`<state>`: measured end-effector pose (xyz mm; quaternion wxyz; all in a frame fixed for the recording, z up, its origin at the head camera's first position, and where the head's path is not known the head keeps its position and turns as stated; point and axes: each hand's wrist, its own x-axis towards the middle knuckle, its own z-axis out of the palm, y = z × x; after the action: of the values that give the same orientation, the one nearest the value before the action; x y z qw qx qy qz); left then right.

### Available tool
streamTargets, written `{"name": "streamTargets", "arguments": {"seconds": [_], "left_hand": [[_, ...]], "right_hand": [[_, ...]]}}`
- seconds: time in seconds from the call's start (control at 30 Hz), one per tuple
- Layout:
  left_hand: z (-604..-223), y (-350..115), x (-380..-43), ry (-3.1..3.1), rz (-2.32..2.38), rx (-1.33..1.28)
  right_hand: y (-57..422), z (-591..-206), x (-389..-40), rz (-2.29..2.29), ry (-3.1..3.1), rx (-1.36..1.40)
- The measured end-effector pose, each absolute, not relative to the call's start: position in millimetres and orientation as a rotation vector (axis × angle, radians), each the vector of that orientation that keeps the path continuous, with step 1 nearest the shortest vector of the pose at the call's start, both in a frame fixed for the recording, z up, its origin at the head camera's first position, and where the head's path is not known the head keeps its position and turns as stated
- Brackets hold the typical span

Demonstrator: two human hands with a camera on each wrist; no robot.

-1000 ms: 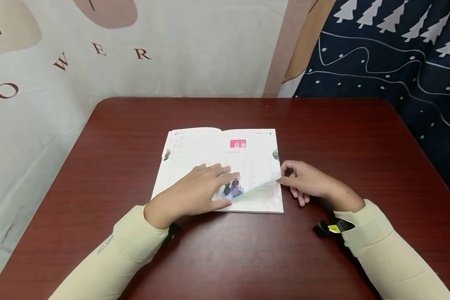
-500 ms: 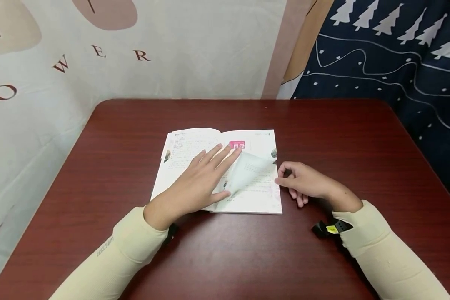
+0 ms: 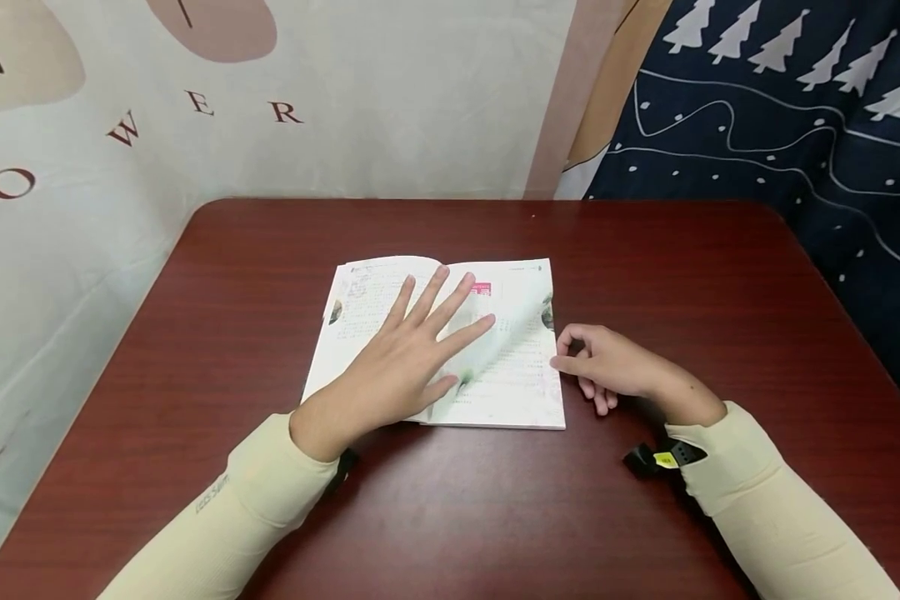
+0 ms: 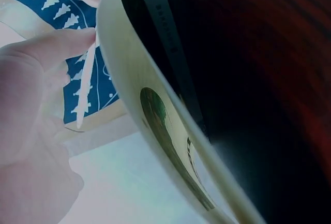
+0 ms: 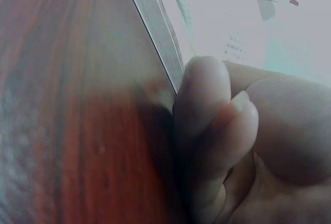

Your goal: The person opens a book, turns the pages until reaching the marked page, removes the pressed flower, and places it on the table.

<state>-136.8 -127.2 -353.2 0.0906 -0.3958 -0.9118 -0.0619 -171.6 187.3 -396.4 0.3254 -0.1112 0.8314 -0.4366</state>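
Note:
An open book [image 3: 528, 400] with printed text lies on the dark red table, its right-hand leaf [image 3: 502, 329] bowed up with the lower corner curled toward the spine. Across the middle of the book, my left hand [image 3: 401, 358] lies with fingers spread over both pages. The left wrist view shows the left thumb [image 4: 62, 45] at the edge of the curved paper [image 4: 134, 69]. My right hand [image 3: 607, 358] is at the book's right edge, fingers bent, thumb and forefinger pinching that edge. From the right wrist, the curled fingers [image 5: 207, 100] meet the stacked page edges.
The red-brown table [image 3: 465, 517] extends around the book. A pale cloth with printed letters [image 3: 285, 112] hangs behind it, and a navy cloth with white trees [image 3: 765, 125] hangs at right. A black wrist camera [image 3: 642, 460] sits below the right wrist.
The leaf's lower right corner has lifted and curled leftward over the book. My left hand has shifted slightly up the page and spread its fingers. The right hand has barely moved.

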Motion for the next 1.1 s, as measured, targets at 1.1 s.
{"name": "streamTargets", "arguments": {"seconds": [1.1], "left_hand": [[-360.2, -131.3, -140.4, -2.837, -0.293, -1.264]], "right_hand": [[187.8, -395.7, -171.9, -1.155, 2.175, -0.291]]}}
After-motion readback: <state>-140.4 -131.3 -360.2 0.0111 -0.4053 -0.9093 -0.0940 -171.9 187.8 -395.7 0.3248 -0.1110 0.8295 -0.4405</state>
